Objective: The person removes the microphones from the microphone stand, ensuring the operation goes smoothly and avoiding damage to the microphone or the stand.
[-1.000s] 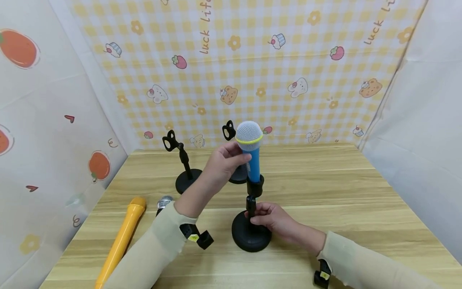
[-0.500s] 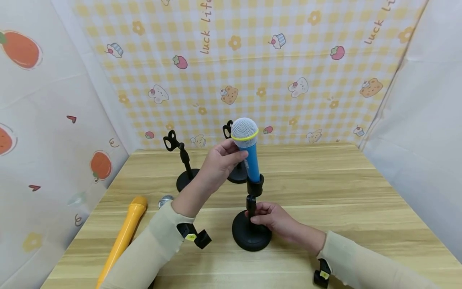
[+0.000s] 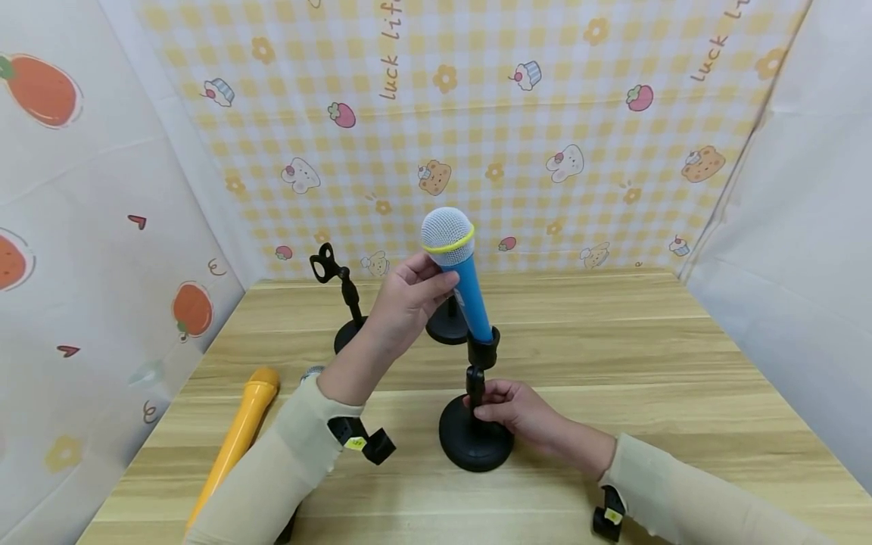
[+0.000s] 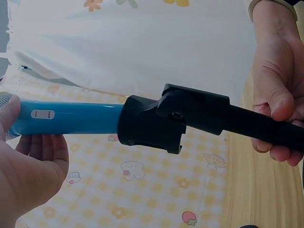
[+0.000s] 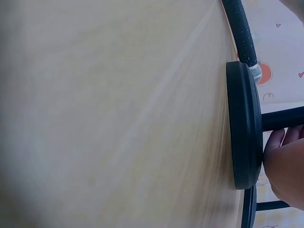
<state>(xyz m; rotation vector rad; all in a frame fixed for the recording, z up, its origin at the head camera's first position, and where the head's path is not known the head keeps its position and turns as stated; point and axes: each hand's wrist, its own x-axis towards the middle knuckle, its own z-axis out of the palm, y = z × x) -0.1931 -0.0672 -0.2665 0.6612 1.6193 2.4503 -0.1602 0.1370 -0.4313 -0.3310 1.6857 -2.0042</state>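
Note:
A blue microphone (image 3: 471, 297) with a silver mesh head and a yellow ring leans left, its lower end seated in the black clip (image 3: 482, 351) of a desk stand. My left hand (image 3: 412, 297) pinches the microphone just below its head. In the left wrist view the blue body (image 4: 80, 117) with its ON/OFF switch enters the clip (image 4: 147, 124). My right hand (image 3: 521, 412) grips the short pole of the stand, just above its round black base (image 3: 476, 443). From the right wrist, the base (image 5: 244, 126) shows edge-on against the table.
Two more black stands stand behind: one at left (image 3: 349, 291), one (image 3: 447, 325) partly hidden by my left hand. A yellow microphone (image 3: 238, 439) lies at the left of the wooden table (image 3: 613, 356). A black microphone (image 5: 241, 33) with a silver head lies near my left forearm.
My left hand has moved left and slightly up, tilting the blue microphone's head leftward with it. The right hand and stand base stay in place.

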